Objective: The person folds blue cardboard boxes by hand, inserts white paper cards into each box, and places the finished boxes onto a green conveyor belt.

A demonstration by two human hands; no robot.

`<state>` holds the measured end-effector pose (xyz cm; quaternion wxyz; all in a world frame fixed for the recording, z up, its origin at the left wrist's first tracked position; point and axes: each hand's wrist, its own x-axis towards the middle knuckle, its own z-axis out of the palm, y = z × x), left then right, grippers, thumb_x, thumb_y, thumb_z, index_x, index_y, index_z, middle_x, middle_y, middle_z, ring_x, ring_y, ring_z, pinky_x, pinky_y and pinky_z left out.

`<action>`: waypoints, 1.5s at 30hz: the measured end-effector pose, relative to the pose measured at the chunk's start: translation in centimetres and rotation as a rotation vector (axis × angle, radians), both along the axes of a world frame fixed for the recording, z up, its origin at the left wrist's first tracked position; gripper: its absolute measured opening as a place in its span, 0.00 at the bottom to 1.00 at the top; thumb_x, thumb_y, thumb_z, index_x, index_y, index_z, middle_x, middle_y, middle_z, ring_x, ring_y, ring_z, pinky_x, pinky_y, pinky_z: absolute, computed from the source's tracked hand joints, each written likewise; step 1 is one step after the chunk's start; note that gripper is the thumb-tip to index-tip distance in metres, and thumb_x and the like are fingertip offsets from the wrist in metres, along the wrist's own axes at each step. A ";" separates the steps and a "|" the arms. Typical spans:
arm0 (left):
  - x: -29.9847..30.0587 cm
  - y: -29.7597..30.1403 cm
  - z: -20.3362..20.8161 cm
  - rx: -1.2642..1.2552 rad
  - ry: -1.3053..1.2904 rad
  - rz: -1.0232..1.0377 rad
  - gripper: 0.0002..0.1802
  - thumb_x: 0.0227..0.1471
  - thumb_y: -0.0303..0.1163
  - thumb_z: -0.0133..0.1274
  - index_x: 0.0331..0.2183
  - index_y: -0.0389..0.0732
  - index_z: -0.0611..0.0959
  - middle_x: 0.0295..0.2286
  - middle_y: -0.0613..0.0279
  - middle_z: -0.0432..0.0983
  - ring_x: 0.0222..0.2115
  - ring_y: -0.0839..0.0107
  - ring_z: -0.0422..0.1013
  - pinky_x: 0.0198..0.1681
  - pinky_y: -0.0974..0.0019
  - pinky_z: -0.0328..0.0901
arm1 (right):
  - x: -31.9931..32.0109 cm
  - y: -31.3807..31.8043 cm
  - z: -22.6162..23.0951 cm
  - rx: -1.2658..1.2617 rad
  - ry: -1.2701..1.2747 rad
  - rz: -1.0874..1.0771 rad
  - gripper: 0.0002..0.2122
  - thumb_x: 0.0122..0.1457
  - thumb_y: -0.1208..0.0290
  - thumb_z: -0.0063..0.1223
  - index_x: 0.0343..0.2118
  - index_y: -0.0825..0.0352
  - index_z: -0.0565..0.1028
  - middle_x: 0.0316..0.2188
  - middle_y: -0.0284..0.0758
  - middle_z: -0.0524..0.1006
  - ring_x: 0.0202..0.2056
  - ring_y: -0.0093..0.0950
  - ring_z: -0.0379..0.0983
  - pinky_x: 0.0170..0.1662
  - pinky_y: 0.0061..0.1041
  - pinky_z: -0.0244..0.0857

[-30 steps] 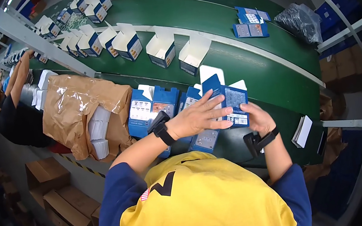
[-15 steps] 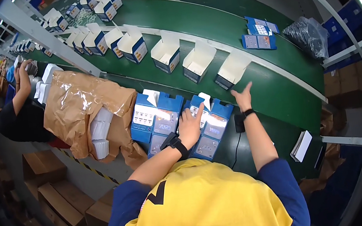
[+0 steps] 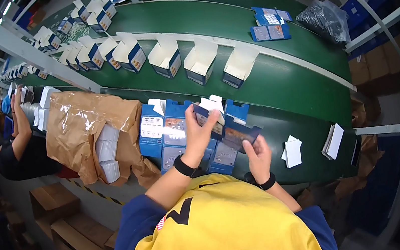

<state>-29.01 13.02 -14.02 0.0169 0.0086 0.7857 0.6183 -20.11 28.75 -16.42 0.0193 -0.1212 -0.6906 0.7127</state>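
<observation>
Between my two hands is a blue printed carton (image 3: 236, 137), partly unfolded and a little smeared by motion. My left hand (image 3: 198, 136) grips its left side, fingers behind the panel and thumb at the front. Its lower right panel is pinched by my right hand (image 3: 259, 154), thumb on top. White inner flaps (image 3: 213, 102) stick up behind my left fingers. Beneath lie flat blue cartons (image 3: 224, 155), partly hidden by my hands. Just left of them is another group of flat blue cartons (image 3: 151, 137).
Opened boxes stand in a row on the green belt, the nearest an empty box (image 3: 240, 67). A brown paper bag (image 3: 84, 107) of white pieces lies left. White card pieces (image 3: 293, 152) and a white stack (image 3: 332, 141) lie right. A co-worker (image 3: 17, 154) works far left.
My right hand has come back from the last box on the belt and taken hold of a carton panel. My left hand has lifted the carton from the pile. White card pieces now show at right.
</observation>
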 end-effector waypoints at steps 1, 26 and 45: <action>-0.4 -0.1 1.1 0.220 -0.172 -0.092 0.40 0.45 0.36 0.58 0.55 0.37 0.57 0.48 0.50 0.61 0.47 0.63 0.61 0.49 0.63 0.58 | 0.8 0.9 0.5 0.121 -0.078 0.186 0.35 0.49 0.68 0.58 0.57 0.73 0.52 0.50 0.39 0.65 0.50 0.28 0.63 0.53 0.25 0.57; 0.7 -0.7 5.2 -0.181 0.670 -0.604 0.52 0.31 0.28 0.64 0.57 0.40 0.54 0.51 0.44 0.52 0.55 0.46 0.51 0.59 0.46 0.42 | -2.8 3.2 7.9 -0.389 0.284 0.263 0.55 0.31 0.49 0.70 0.60 0.69 0.48 0.59 0.42 0.53 0.58 0.32 0.52 0.59 0.31 0.48; 1.2 0.5 6.4 -0.141 0.582 -0.727 0.29 0.30 0.37 0.68 0.37 0.48 0.73 0.48 0.45 0.59 0.49 0.47 0.59 0.55 0.46 0.51 | -2.6 3.8 5.8 0.047 0.348 0.173 0.31 0.54 0.62 0.53 0.59 0.66 0.55 0.54 0.44 0.63 0.55 0.35 0.59 0.57 0.32 0.51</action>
